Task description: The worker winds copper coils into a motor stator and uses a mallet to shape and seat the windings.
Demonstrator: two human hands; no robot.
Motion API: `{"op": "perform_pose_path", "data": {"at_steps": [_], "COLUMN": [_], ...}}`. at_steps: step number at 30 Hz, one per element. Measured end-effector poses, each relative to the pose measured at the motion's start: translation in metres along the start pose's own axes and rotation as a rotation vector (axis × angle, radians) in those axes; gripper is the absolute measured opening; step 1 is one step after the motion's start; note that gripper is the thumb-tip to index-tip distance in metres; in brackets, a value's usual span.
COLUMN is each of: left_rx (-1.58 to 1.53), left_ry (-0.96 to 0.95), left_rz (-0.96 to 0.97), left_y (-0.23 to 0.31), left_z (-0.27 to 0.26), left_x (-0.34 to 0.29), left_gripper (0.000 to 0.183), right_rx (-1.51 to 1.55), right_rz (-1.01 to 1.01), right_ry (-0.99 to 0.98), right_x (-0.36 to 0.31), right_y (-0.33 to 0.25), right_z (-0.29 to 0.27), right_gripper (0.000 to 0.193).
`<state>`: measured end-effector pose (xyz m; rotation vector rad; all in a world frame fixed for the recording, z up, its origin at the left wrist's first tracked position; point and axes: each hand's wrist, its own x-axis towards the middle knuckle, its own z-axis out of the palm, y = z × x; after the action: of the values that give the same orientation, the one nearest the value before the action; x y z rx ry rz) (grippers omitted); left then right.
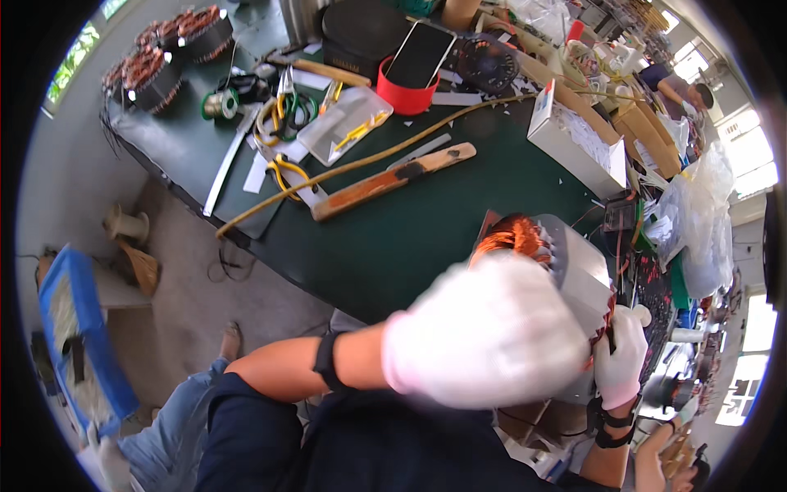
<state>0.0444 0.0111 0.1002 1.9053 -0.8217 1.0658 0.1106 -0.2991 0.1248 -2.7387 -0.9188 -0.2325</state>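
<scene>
A motor stator (578, 262) with a grey metal core and copper windings (516, 234) rests at the right part of the green table, close to me. My left hand (492, 336), in a white glove, is over its near left side. Motion smears this hand, and its fingers cannot be made out. At the stator's right end, by the reddish coil ends, is my gloved right hand (620, 357). Its fingers are bent round something dark and narrow that is mostly hidden. Part of the stator is covered by my left hand.
Across the table lie a wooden stick (393, 182), a long thin cane (377, 156), yellow-handled pliers (287, 176), scissors (295, 113) and a plastic tray (344, 123). A phone (420, 53) leans in a red holder (404, 94). Behind stands a white box (578, 143); wound stators (152, 78) stand far left.
</scene>
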Motion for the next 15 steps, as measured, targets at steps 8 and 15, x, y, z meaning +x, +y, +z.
{"op": "perform_pose_path", "data": {"at_steps": [8, 15], "left_rx": [1.014, 1.059], "left_ry": [-0.507, -0.668], "left_rz": [-0.845, -0.911], "left_y": [-0.192, -0.215], "left_z": [-0.111, -0.107], "left_x": [-0.035, -0.042], "left_gripper": [0.021, 0.027], "right_rx": [0.098, 0.135], "right_rz": [-0.095, -0.079], "right_ry": [0.297, 0.311], "right_x": [-0.029, -0.056], "right_y": [-0.003, 0.003], "right_z": [-0.013, -0.015], "right_gripper": [0.034, 0.032]}}
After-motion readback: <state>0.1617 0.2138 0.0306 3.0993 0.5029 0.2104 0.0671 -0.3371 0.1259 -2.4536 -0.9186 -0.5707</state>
